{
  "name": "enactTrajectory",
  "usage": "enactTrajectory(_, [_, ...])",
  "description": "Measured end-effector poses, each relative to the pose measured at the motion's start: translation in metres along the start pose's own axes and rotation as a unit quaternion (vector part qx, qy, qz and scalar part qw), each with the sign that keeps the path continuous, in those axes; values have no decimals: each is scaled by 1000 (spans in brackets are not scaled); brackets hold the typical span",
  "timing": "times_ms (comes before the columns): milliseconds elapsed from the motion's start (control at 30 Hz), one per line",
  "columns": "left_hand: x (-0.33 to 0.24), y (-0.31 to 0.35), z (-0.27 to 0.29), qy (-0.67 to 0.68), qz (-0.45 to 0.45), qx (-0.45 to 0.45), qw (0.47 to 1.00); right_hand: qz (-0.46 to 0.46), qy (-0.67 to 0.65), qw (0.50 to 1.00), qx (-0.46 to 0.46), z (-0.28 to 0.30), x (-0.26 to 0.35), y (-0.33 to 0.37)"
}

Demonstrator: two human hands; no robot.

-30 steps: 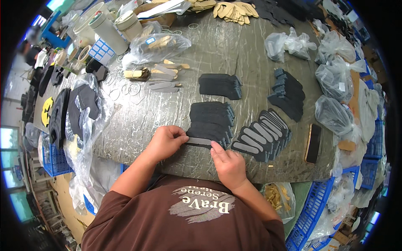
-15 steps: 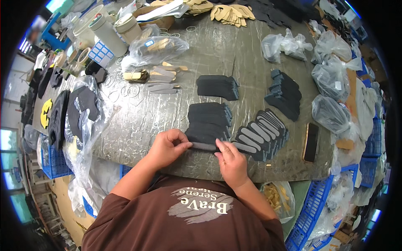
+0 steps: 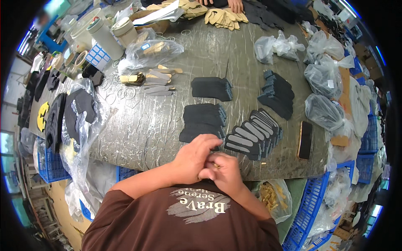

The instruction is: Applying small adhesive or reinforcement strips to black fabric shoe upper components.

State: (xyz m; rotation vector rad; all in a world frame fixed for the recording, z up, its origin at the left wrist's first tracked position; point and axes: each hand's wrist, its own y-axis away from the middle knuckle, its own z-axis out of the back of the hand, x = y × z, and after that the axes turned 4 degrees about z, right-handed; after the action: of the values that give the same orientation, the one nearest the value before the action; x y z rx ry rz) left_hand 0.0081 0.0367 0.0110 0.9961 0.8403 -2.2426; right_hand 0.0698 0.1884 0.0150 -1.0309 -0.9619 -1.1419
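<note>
At the table's near edge my two hands are together, close to my body. My left hand [image 3: 193, 158] has its fingers stretched to the right, over the near side of a stack of black cut pieces [image 3: 202, 122]. Touching it, my right hand [image 3: 226, 167] is curled closed. A small yellowish glint shows at its fingers; I cannot make out what it holds. Right of the hands lies a fanned row of black pieces with grey strips [image 3: 254, 133]. Farther off are two more black stacks, one in the middle [image 3: 210, 88] and one to the right [image 3: 276, 94].
Grey strips [image 3: 158, 83] and rubber bands [image 3: 111, 90] lie at the left. A phone [image 3: 305, 140] and clear bags [image 3: 322, 79] are on the right. A bag of yellow scraps [image 3: 274, 200] hangs below the edge. Another person's hand [image 3: 236, 5] is at the far side.
Both hands have left the near stack's grey strip and come together nearer my body. That strip is no longer visible. Another person's hands have appeared at the far edge.
</note>
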Motion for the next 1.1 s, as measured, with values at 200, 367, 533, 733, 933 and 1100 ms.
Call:
enactTrajectory(200, [0, 5, 2, 7, -6, 4, 1000, -36, -93, 994, 33, -10, -1, -7])
enactTrajectory(367, [7, 10, 0, 118, 10, 12, 993, -114, -200, 973, 31, -15, -7, -4])
enactTrajectory(533, [3, 13, 5, 321, 185, 0, 929, -110, -175, 978, 12, -15, -1, -10])
enactTrajectory(733, [7, 12, -1, 100, 49, 4, 994, -50, -54, 997, 21, -15, -1, -11])
enactTrajectory(933, [10, 12, -3, 132, 19, -14, 991, -159, -148, 975, 31, -21, -9, -8])
enactTrajectory(1100, [4, 12, -1, 208, 101, -34, 972, -202, -246, 947, 37, -21, -13, -9])
